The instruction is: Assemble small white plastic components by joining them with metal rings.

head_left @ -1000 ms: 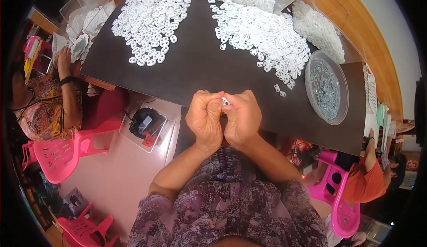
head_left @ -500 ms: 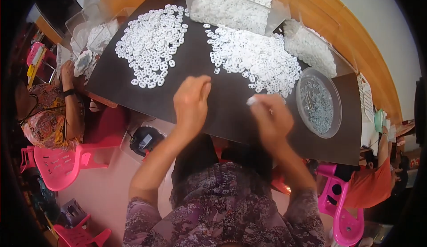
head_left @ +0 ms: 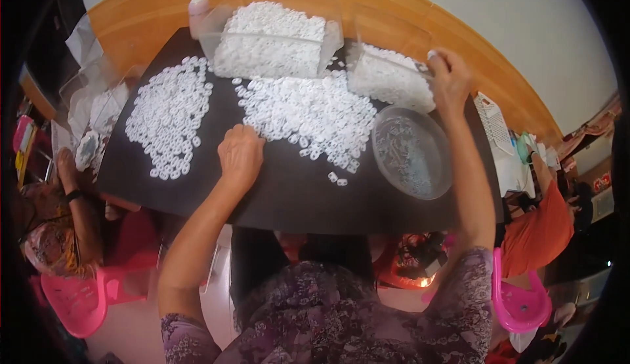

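Observation:
My left hand (head_left: 241,154) rests knuckles-up on the black table (head_left: 295,200), its fingers curled into the near edge of the middle pile of small white rings (head_left: 308,111). Whether it grips any rings is hidden. My right hand (head_left: 451,80) is stretched far out over a clear plastic bin (head_left: 388,79) part-filled with white pieces. It pinches a small white piece (head_left: 431,54) at its fingertips. A second pile of white rings (head_left: 170,118) lies to the left. A round clear bowl (head_left: 412,151) of small pale parts sits below my right forearm.
A larger clear bin (head_left: 272,42) heaped with white rings stands at the table's far edge, before a wooden ledge (head_left: 131,10). A person (head_left: 52,233) sits left on a pink chair (head_left: 72,298). Another person in orange (head_left: 545,226) sits right, near a white basket (head_left: 492,121).
My hands were joined close to my body, then parted. The left has reached forward to the middle pile. The right has carried a white piece out over the far right bin.

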Tool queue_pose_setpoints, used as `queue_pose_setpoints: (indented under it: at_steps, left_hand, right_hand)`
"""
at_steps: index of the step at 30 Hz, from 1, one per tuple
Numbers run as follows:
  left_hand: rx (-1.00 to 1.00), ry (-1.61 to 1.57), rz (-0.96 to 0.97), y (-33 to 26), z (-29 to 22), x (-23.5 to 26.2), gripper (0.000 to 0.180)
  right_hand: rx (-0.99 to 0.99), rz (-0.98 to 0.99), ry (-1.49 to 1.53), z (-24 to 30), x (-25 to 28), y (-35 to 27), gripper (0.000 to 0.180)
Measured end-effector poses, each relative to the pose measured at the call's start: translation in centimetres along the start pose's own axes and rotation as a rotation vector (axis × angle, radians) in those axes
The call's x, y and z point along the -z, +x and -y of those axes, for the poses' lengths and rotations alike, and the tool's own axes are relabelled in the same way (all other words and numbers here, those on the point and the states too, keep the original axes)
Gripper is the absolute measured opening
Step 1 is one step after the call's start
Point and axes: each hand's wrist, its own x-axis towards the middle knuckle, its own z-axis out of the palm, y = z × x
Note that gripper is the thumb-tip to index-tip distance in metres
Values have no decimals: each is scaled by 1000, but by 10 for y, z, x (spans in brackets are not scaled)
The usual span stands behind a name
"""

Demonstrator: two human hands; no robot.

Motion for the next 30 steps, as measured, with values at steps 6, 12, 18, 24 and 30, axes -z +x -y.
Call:
queue_pose_setpoints:
  at_steps: [6, 12, 18, 24, 30]
  left_hand:
    - [-72, -13, 68, -8, -3, 9, 18]
    - [-230, -226, -32, -30, -11, 23, 18]
    - [-222, -501, -26, -44, -40, 49, 28]
    - [-367, -493, -121, -50, -45, 59, 46]
    - [65, -839, 72, -64, -50, 61, 31]
  right_hand:
    - [71, 145, -400, -37, -17, 18, 24]
    - [266, 233, 41, 58, -20, -65, 16]
    - [-448, 831, 790, 132, -35, -160, 13]
    - [-613, 1145, 959, 144, -44, -170, 16]
    - [-713, 961, 910, 158, -28, -184, 14]
